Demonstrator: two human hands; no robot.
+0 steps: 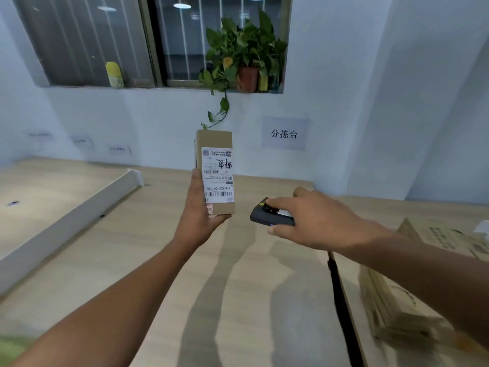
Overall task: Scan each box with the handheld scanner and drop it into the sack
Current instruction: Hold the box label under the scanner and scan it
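My left hand (197,218) grips a narrow brown cardboard box (214,140) from below and holds it upright above the table, its white shipping label with barcodes facing me. My right hand (315,221) holds the dark handheld scanner (264,217) just right of the box's lower end, index finger lying along its top and thumb underneath. The scanner's front end points left toward the box. No sack is clearly in view.
A light wooden table (148,260) spreads below both arms, with a white divider rail (66,221) on its left. Several cardboard boxes (397,308) lie at the right beyond a dark gap (341,313). A potted plant (246,54) stands on the windowsill.
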